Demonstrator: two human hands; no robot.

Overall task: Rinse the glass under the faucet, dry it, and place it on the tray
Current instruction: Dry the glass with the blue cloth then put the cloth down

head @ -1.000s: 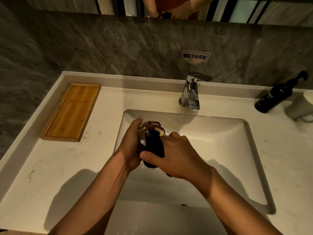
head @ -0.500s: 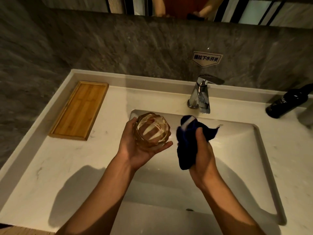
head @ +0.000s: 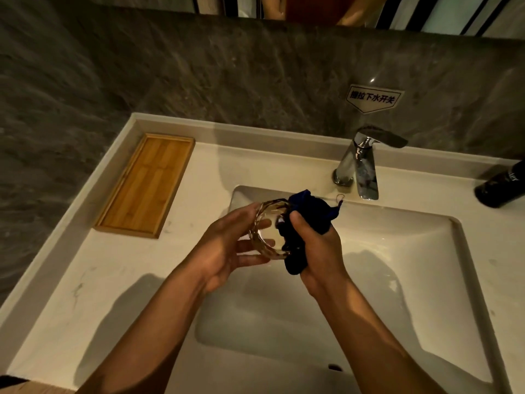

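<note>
Left of the sink (head: 443,280) the wooden tray (head: 146,184) waits bare. Over the sink's left edge the left hand (head: 227,248) cups the glass (head: 270,227) round its wall; wet, thick and faceted, it looks slippery, breakable. The right hand (head: 315,245) bunches a dark cloth (head: 309,206) against it.
</note>
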